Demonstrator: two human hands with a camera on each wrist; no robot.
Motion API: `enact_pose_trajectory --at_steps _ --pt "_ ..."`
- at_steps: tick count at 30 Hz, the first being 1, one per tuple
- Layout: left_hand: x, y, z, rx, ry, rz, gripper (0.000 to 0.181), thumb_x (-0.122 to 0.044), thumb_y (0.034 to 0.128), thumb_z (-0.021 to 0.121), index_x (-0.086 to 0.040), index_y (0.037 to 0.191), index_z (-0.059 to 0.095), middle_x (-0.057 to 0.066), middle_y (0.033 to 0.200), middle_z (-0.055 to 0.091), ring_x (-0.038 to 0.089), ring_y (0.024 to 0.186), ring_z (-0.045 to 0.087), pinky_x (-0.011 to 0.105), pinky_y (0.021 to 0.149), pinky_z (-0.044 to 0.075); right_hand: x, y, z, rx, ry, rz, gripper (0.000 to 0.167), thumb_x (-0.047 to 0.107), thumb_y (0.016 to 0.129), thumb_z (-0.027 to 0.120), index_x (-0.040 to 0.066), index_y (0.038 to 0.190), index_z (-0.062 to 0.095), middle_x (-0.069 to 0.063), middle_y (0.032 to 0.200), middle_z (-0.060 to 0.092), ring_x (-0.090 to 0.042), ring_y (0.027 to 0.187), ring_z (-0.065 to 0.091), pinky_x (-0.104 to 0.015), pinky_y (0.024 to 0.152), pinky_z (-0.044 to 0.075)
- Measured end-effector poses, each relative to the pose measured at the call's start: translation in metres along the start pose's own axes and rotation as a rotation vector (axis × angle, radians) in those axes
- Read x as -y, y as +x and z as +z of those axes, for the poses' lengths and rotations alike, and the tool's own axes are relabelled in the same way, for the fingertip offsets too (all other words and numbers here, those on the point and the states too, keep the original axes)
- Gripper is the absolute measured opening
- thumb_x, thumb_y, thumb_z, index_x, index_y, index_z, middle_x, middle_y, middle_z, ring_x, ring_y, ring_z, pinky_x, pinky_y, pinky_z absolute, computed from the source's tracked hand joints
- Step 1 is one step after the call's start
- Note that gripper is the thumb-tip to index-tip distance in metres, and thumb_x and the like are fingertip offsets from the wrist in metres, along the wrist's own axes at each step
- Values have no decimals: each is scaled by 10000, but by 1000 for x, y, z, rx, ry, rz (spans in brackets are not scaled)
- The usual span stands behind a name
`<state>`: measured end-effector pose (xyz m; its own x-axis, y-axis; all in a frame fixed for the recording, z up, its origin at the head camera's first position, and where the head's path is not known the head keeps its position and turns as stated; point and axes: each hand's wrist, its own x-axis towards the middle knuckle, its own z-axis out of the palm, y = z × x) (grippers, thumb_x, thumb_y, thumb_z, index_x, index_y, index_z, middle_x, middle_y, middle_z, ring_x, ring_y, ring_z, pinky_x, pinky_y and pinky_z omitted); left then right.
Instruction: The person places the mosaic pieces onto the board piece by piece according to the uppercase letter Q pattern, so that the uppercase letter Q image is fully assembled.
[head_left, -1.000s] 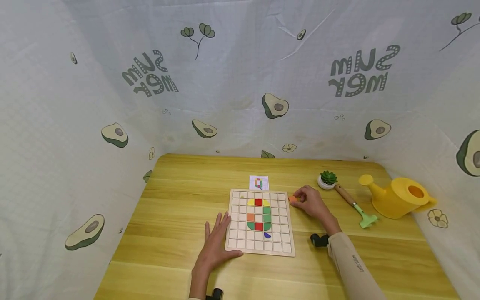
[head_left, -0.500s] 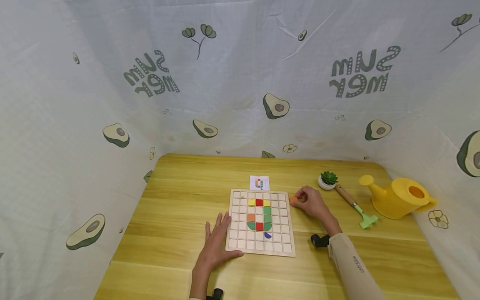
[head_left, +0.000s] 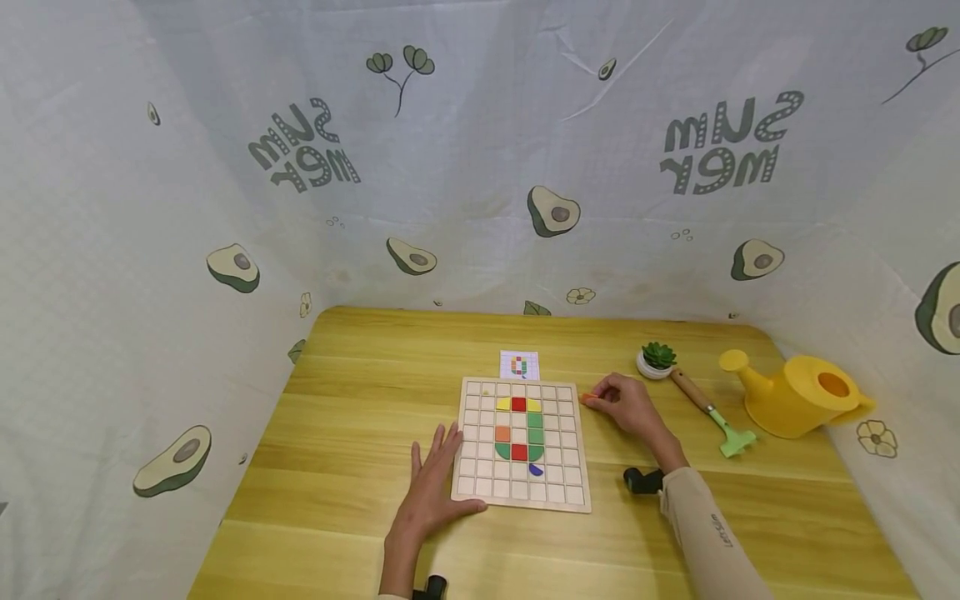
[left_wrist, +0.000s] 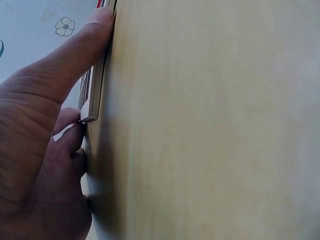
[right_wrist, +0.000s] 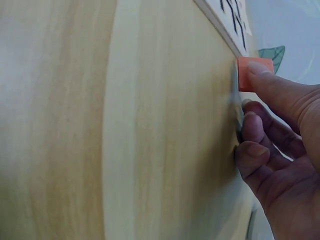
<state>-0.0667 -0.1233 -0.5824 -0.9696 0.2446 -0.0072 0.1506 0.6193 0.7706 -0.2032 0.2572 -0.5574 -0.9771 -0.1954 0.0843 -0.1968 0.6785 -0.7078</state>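
Note:
A wooden grid board [head_left: 467, 492] lies on the table, its cells partly filled with a ring of coloured tiles: red, yellow and green ones, plus an orange square [head_left: 502, 434] on the left side. Below the ring sits a blue piece [head_left: 536, 469], slightly askew. My left hand [head_left: 429, 492] spreads straight fingers along the board's left edge, its thumb touching the front edge. Just off the board's right edge, my right hand [head_left: 627, 407] pinches an orange square tile [right_wrist: 243, 75], with the thumb on its face. In the right wrist view the other fingers curl beneath it.
A small pattern card [head_left: 531, 357] lies behind the board. To the right are a potted succulent [head_left: 658, 356], a wooden-handled green rake [head_left: 693, 392] and a yellow watering can [head_left: 787, 404]. Patterned white cloth [head_left: 465, 150] stands around the table.
The orange tile in my right hand has tilted and shows less of its face in the head view. The right hand has shifted very slightly right; the left hand stays put.

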Motion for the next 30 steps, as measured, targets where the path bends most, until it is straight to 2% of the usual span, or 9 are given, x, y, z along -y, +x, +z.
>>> enact_pose_trajectory --at_steps 7,11,17,23,30 --pt "0 0 0 -1 3 5 1226 -357 705 1020 -28 1677 349 96 1782 263 359 1671 104 665 1306 -115 1 -1 -2 12 12 18 71 97 962 815 28 976 814 -93 948 764 -173 829 649 -229 698 549" --pt "0 0 0 -2 7 6 1225 -365 706 1019 -29 1676 352 96 1781 265 358 1671 106 667 1306 -111 4 -1 -3 2 8 3 87 83 977 792 27 1020 843 -119 1001 801 -197 884 698 -235 746 573" --pt "1 0 1 -5 12 8 1222 -354 705 1021 -26 1675 353 97 1781 267 359 1671 110 667 1308 -104 14 -1 -1 -21 39 -4 107 66 975 790 -6 1029 848 -157 989 816 -204 841 724 -220 686 578" --pt "0 0 1 -3 17 -2 1221 -349 707 1019 -37 1680 349 82 1785 256 341 1674 104 646 1314 -111 25 -1 7 -33 92 13 92 62 957 811 8 1020 850 -126 958 818 -170 783 690 -202 661 561" --pt "0 1 1 -10 17 13 1209 -337 712 1016 -17 1672 354 111 1779 265 368 1668 117 674 1307 -95 39 3 17 7 124 31 95 81 976 795 11 1013 849 -115 955 813 -164 771 682 -207 657 568"
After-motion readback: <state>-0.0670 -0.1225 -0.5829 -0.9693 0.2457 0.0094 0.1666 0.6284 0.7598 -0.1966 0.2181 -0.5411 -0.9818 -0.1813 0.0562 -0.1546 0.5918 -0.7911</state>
